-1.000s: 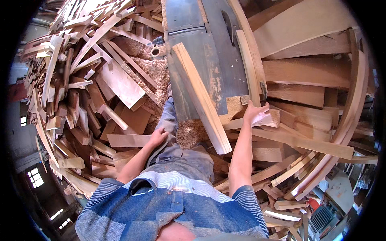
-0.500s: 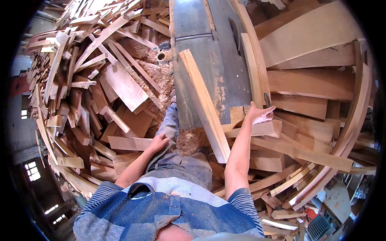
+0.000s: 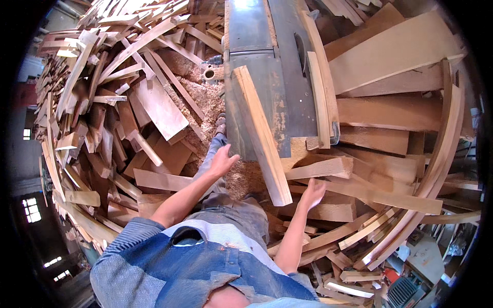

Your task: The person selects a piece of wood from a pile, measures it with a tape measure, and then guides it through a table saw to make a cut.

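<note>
A long, pale squared wooden beam (image 3: 259, 128) lies slantwise on the grey metal machine table (image 3: 300, 123), its near end jutting past the table's front edge. My left hand (image 3: 223, 160) is in the air to the left of the beam, fingers parted and holding nothing. Close to the beam's near end, on its right, my right hand (image 3: 312, 194) hovers with its fingers loosely apart; I see nothing in it. Neither hand touches the beam. A narrow wooden strip (image 3: 319, 102) stands along the table's right side, against a longer wooden fence (image 3: 323, 66).
Scrap wood (image 3: 97, 102) is heaped on the left. Wide boards (image 3: 390, 110) are stacked on the right, beside a curved-looking long plank (image 3: 436, 149). Sawdust (image 3: 239, 179) covers the floor by my legs. A motor (image 3: 405, 291) sits at the lower right.
My right hand has left the near end of the fence and come back toward the beam's near end. My left hand has risen forward from my thigh, its fingers loosening. The beam stays put.
</note>
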`<state>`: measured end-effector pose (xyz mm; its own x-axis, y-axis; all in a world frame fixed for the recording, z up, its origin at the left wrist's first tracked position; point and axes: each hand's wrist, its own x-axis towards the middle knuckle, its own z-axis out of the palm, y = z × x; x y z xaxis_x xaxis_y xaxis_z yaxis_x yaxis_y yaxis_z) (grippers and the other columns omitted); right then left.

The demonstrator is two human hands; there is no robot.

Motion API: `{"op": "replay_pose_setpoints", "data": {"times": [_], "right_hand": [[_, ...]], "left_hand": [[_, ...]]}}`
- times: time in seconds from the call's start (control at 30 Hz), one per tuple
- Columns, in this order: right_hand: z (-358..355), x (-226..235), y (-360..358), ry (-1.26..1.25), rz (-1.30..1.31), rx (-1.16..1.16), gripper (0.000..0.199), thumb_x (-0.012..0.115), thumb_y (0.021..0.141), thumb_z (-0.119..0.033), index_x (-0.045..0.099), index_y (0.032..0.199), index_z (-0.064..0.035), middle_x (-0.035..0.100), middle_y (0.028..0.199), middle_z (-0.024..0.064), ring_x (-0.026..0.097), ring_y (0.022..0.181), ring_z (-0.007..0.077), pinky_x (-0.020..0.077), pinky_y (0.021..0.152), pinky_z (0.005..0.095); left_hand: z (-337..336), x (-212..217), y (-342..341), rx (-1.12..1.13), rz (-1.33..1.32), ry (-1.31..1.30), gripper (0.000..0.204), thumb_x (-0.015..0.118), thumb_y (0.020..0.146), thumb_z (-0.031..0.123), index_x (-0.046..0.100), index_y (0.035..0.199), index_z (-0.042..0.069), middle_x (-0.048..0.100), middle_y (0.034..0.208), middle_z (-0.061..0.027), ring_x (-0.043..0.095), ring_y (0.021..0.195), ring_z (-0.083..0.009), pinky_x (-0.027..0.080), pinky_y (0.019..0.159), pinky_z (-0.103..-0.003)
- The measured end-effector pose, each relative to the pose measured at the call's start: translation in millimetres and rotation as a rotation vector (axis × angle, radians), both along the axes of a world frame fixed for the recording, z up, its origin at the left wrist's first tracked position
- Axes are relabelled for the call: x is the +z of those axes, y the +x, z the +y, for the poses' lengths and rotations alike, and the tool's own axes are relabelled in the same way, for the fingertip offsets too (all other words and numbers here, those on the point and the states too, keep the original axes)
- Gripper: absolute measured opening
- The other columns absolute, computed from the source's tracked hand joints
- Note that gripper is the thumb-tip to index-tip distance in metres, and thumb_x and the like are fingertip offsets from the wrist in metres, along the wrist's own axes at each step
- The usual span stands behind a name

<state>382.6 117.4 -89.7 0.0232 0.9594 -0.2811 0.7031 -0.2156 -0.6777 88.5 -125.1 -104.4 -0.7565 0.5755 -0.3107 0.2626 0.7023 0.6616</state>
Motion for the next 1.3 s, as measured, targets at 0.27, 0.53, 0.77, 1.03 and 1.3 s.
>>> {"op": "replay_pose_setpoints", "data": {"times": [0.27, 0.53, 0.77, 1.03, 1.3], "right_hand": [[-116, -25, 55, -0.896, 1.045, -0.312, 0.05, 0.071, 0.1, -0.026, 0.051, 0.142, -0.0071, 0.059, 0.133, 0.0092, 0.058, 0.116, 0.0269, 0.0522, 0.09, 0.0501], [-130, 50, 49, -0.599, 0.873, -0.121, 0.046, 0.075, 0.096, -0.021, 0.055, 0.133, -0.0012, 0.062, 0.122, 0.01, 0.064, 0.1, 0.0223, 0.0569, 0.075, 0.0376], [-156, 80, 76, -0.543, 0.835, -0.247, 0.051, 0.068, 0.101, -0.024, 0.044, 0.137, 0.003, 0.061, 0.121, 0.017, 0.069, 0.092, 0.0275, 0.0622, 0.066, 0.037], [-154, 43, 158, -0.548, 0.826, -0.47, 0.047, 0.063, 0.105, -0.03, 0.043, 0.136, -0.0026, 0.062, 0.12, 0.0195, 0.07, 0.089, 0.0349, 0.063, 0.07, 0.0397], [-117, -14, 174, -0.542, 0.768, -0.509, 0.043, 0.062, 0.104, -0.016, 0.043, 0.135, 0.0073, 0.058, 0.12, 0.0209, 0.068, 0.092, 0.031, 0.0631, 0.075, 0.0377]], "left_hand": [[83, 13, -2, 0.021, 0.299, 0.084, 0.067, 0.077, 0.084, 0.037, 0.057, 0.13, -0.008, 0.056, 0.132, -0.0248, 0.052, 0.125, -0.0427, 0.043, 0.107, -0.05], [128, -11, -30, 0.636, -0.601, 0.504, 0.057, 0.071, 0.096, 0.043, 0.057, 0.126, -0.003, 0.065, 0.123, -0.0148, 0.064, 0.108, -0.0234, 0.052, 0.09, -0.039], [172, 21, 21, 0.536, -0.811, 0.657, 0.058, 0.072, 0.097, 0.03, 0.048, 0.136, -0.006, 0.066, 0.124, -0.0139, 0.063, 0.111, -0.0223, 0.051, 0.097, -0.039], [212, 15, 89, -0.027, -0.346, 0.164, 0.046, 0.069, 0.096, 0.028, 0.058, 0.127, -0.004, 0.051, 0.145, -0.025, 0.05, 0.134, -0.0399, 0.042, 0.109, -0.047], [247, -10, 46, -0.526, 0.313, 0.268, 0.053, 0.067, 0.097, 0.028, 0.05, 0.131, -0.01, 0.04, 0.152, -0.0294, 0.03, 0.149, -0.0478, 0.028, 0.123, -0.053]]}}
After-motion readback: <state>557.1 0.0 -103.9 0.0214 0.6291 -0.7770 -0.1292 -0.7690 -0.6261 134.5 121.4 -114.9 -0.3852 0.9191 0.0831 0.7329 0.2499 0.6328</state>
